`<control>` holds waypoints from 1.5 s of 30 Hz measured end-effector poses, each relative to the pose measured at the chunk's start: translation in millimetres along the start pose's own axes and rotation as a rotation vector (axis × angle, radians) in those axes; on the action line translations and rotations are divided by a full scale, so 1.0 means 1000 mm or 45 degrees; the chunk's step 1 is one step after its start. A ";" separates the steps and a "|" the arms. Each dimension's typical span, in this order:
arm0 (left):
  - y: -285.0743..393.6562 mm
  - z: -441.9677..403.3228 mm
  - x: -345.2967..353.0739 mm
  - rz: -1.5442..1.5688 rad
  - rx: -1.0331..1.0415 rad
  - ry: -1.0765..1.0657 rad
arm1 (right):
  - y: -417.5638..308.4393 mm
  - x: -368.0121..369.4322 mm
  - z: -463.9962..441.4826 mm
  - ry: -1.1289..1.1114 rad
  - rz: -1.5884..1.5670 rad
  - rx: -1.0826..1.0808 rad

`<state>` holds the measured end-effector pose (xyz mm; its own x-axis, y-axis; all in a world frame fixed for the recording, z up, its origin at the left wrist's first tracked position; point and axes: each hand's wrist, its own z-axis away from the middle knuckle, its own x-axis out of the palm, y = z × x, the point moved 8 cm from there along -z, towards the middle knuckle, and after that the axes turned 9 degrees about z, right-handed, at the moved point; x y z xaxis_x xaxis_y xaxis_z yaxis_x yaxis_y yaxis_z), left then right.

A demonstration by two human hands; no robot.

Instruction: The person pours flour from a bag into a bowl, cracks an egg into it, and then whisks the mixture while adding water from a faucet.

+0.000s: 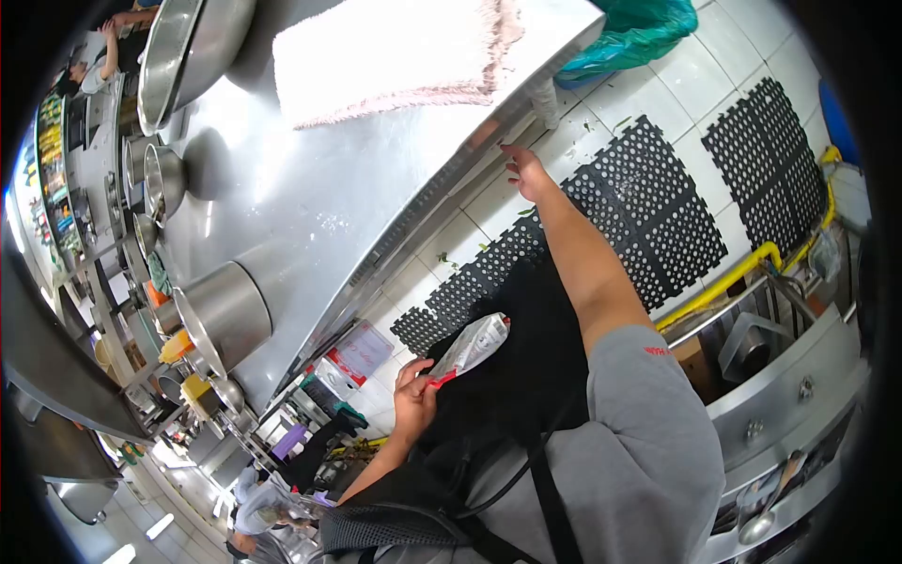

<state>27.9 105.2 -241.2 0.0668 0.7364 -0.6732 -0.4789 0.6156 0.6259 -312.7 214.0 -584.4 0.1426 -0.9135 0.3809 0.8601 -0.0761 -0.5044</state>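
My left hand (413, 404) is closed on a clear plastic packet (477, 344) with red edging. The packet hangs in front of my black apron (526, 367); its contents are hard to make out. My right arm stretches out to the edge of the steel table (319, 244). There my right hand (528, 174) has its fingers apart beside the table's side, holding nothing that I can see. On the tabletop lies a white and pinkish cloth (385, 70), close to the corner nearest my right hand.
A large steel pot (235, 315) and steel bowls (211, 56) stand along the table's far side. A green plastic bag (634, 42) is beyond the table corner. Black perforated mats (648, 197) cover floor tiles. A yellow pipe (723, 282) runs along the stove. Other people (263, 512) are further off.
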 end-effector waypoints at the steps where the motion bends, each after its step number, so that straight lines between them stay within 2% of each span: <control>1: -0.003 -0.001 0.003 -0.001 -0.010 0.008 | 0.007 -0.002 -0.015 0.077 -0.031 0.045; 3: -0.006 -0.006 0.004 0.006 0.004 0.055 | 0.014 -0.005 -0.035 0.148 -0.062 0.094; 5: -0.010 -0.007 0.004 0.001 -0.028 0.065 | 0.013 -0.001 -0.042 0.064 -0.323 0.068; 8: -0.015 -0.009 0.000 -0.005 -0.044 0.080 | 0.022 -0.004 -0.044 0.006 -0.384 0.071; 15: -0.027 -0.014 -0.014 -0.025 -0.068 0.102 | 0.069 -0.043 -0.026 0.161 -0.319 0.008; 19: -0.033 -0.018 -0.017 0.030 -0.092 0.064 | 0.097 -0.073 0.013 0.210 -0.365 0.107; 21: -0.028 -0.025 -0.019 0.039 -0.051 0.049 | 0.100 -0.084 0.043 0.330 -0.213 0.165; 22: -0.021 -0.028 -0.021 0.036 -0.025 0.035 | 0.090 -0.086 0.075 0.583 -0.049 0.196; 23: -0.016 -0.030 -0.023 0.031 0.001 0.024 | 0.105 -0.102 0.062 0.798 0.248 0.024; 25: -0.013 -0.036 -0.024 0.050 0.049 0.006 | 0.050 -0.051 0.126 0.637 0.816 -0.446; 26: -0.006 -0.039 -0.024 0.046 0.115 -0.007 | 0.054 -0.013 0.146 0.310 0.960 -0.446; 27: 0.001 -0.041 -0.023 0.042 0.177 -0.019 | 0.048 0.039 0.188 -0.249 0.879 -0.195; 28: 0.002 -0.044 -0.023 0.042 0.197 -0.015 | 0.045 0.082 0.221 -0.524 1.135 -1.114; 29: 0.005 -0.048 -0.023 0.050 0.212 -0.014 | 0.042 0.114 0.261 -0.745 1.025 -1.329; 31: 0.012 -0.056 -0.024 -0.027 0.257 -0.012 | 0.028 0.150 0.321 -1.044 1.345 -0.537; 34: 0.026 -0.069 -0.026 -0.034 0.307 -0.030 | 0.040 0.167 0.324 -0.661 1.377 -0.923; 36: 0.036 -0.077 -0.026 -0.066 0.366 -0.050 | 0.032 0.167 0.316 -0.567 1.352 -0.954; 41: 0.033 -0.092 -0.029 -0.213 0.158 -0.038 | -0.014 0.139 0.294 -0.226 1.279 -1.005; 43: 0.018 -0.092 -0.027 -0.201 0.116 -0.085 | -0.033 0.126 0.284 -0.119 1.203 -1.076; 45: 0.004 -0.088 -0.025 -0.259 0.053 -0.156 | -0.039 0.113 0.269 -0.074 1.224 -1.036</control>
<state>-52.4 64.1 -256.5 0.2654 0.6232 -0.7357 -0.4084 0.7639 0.4997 -198.1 220.7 -313.6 0.5810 -0.7190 -0.3814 -0.1501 0.3660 -0.9184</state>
